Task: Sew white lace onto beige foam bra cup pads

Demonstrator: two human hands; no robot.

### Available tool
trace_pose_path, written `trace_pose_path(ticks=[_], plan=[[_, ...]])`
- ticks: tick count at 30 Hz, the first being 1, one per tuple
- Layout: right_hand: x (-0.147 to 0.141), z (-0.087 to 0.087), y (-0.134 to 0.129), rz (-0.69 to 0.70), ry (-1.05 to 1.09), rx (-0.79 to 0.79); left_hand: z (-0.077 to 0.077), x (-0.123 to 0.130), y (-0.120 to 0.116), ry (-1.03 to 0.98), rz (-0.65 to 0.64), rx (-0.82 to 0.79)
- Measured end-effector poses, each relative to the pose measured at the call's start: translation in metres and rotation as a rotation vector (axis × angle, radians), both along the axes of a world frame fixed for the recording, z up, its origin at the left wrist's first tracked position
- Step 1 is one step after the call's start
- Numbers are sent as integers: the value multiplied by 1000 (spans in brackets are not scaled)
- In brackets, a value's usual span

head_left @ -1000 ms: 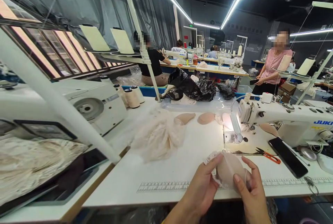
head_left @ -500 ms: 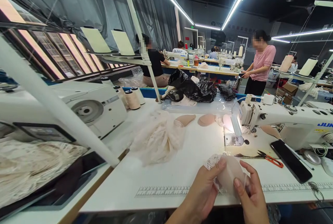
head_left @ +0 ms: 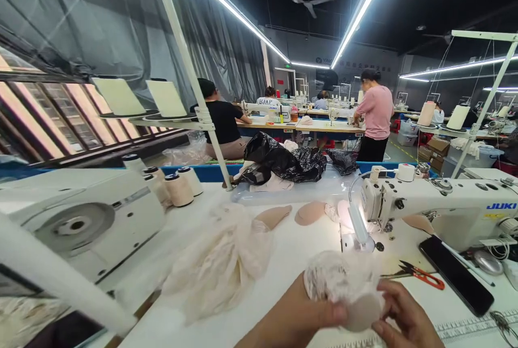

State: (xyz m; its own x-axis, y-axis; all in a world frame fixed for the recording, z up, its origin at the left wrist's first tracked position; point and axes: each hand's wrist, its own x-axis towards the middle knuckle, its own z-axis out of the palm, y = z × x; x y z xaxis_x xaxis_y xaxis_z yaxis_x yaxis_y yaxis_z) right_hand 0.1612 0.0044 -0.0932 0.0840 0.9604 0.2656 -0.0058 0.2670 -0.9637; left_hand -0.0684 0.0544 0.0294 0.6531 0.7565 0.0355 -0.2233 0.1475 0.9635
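Observation:
Between my two hands is a beige bra cup (head_left: 364, 311) with white lace (head_left: 332, 273) over its upper side, slightly blurred. My left hand (head_left: 309, 310) is closed on it, the thumb lying across the front. At the cup's right edge, my right hand (head_left: 404, 313) pinches with thumb and fingers. Beyond the hands stands a white sewing machine (head_left: 445, 202), its lit needle area just past the lace. Orange-handled thread snips (head_left: 423, 274) and a black phone (head_left: 456, 275) lie right of my right hand.
A heap of sheer cream fabric (head_left: 218, 267) lies left of my hands. Further back are loose beige cups (head_left: 309, 213) and black plastic bags (head_left: 283, 159). Thread cones (head_left: 180, 189) and another machine (head_left: 87, 224) stand left, behind a slanting white pole (head_left: 60, 272). Co-workers are at machines beyond.
The cup has been turned in my hands, so the lace now faces up and outward. My view has tilted up and shifted right. The co-worker in pink has turned toward the far table.

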Motion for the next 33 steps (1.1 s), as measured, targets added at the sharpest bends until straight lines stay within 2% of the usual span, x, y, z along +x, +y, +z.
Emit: trace_pose_path(ticks=[2, 4, 6, 7, 9, 11, 14, 19, 26, 33], plan=[[17, 24, 16, 120, -284, 224, 7, -6, 11, 152, -175, 196], [30, 47, 39, 308, -654, 464, 7, -5, 27, 201, -287, 259], [39, 61, 66, 278, -1010, 674, 0, 2, 47, 275, -371, 429], [41, 63, 79, 259, -1157, 753, -4, 8, 56, 347, -413, 586], [43, 58, 100, 240, -1300, 829, -13, 17, 73, 494, -469, 917], [44, 49, 110, 215, -1343, 795, -19, 24, 84, 570, -484, 1074], [47, 42, 108, 171, -1340, 667, -22, 26, 91, 558, -447, 1085], [54, 47, 95, 244, -1179, 551, -20, 25, 86, 569, -360, 1165], [54, 45, 96, 230, -1131, 504, -16, 30, 81, 560, -345, 1226], [57, 38, 100, 150, -1207, 464, -23, 33, 88, 558, -334, 1225]])
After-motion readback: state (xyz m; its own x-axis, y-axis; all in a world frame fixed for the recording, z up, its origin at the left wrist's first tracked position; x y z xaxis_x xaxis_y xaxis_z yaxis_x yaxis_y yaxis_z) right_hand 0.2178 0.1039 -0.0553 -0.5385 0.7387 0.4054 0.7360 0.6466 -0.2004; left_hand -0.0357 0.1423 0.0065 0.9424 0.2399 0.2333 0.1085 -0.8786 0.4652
